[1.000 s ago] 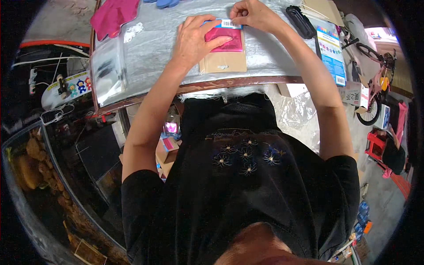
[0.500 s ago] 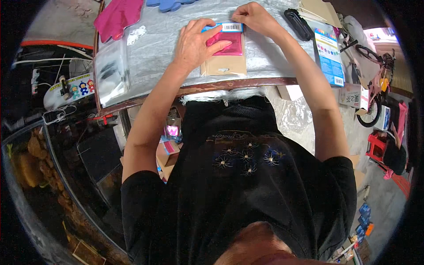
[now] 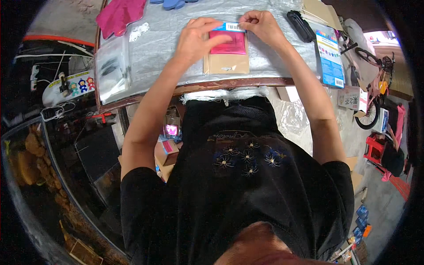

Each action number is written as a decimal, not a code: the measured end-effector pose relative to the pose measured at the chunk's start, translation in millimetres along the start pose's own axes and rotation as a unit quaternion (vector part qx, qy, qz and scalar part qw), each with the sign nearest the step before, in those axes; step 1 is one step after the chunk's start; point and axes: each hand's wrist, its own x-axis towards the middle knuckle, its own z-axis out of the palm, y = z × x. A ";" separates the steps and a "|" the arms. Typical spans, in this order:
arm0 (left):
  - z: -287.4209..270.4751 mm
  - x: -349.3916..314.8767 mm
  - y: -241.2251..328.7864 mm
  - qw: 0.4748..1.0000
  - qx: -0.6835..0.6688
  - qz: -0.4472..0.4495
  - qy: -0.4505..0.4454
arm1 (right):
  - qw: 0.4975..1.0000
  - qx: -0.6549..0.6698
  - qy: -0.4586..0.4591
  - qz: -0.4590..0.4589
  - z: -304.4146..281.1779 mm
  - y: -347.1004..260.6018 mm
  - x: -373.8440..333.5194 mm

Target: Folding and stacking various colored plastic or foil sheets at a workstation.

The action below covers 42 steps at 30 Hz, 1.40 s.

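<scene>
A flat clear packet (image 3: pixel 229 64) lies on the covered table with brown card, a bright pink piece and a blue and white barcode strip at its far end. My left hand (image 3: pixel 196 39) rests at its left side, thumb stretched over the pink part and fingers reaching to the strip. Those fingers are apart, so the hand is open. At the far right corner of the packet my right hand (image 3: pixel 260 27) is closed in a pinch at the edge of the strip. Just what lies between its fingertips is hard to see.
Dark pink star-like pieces (image 3: pixel 119 17) and blue ones (image 3: pixel 172 3) lie at the back. White loops (image 3: pixel 139 32) and clear bags (image 3: pixel 112 70) are at left. A black stapler-like tool (image 3: pixel 301 26) and a blue printed pack (image 3: pixel 330 62) are at right. The table's brown edge (image 3: pixel 194 87) runs near me.
My right hand has come slightly nearer and right, its fingertips now at the strip's corner. My left hand has lifted a little off the pink part. The view has shifted slightly.
</scene>
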 end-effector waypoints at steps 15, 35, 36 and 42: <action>-17.9 0.9 -32.6 0.994 0.095 0.028 0.039 | 0.997 0.003 0.030 -0.071 3.9 3.2 -6.8; -24.1 16.1 -32.8 0.999 0.031 -0.019 -0.008 | 0.971 -0.106 0.103 -0.187 13.0 -3.0 -22.7; -24.3 16.2 -34.9 0.998 0.058 0.011 -0.028 | 0.970 -0.100 0.103 -0.194 13.5 -2.5 -23.2; -22.2 11.2 -34.6 0.996 0.058 0.050 -0.050 | 0.955 -0.146 0.125 -0.228 17.0 1.3 -23.5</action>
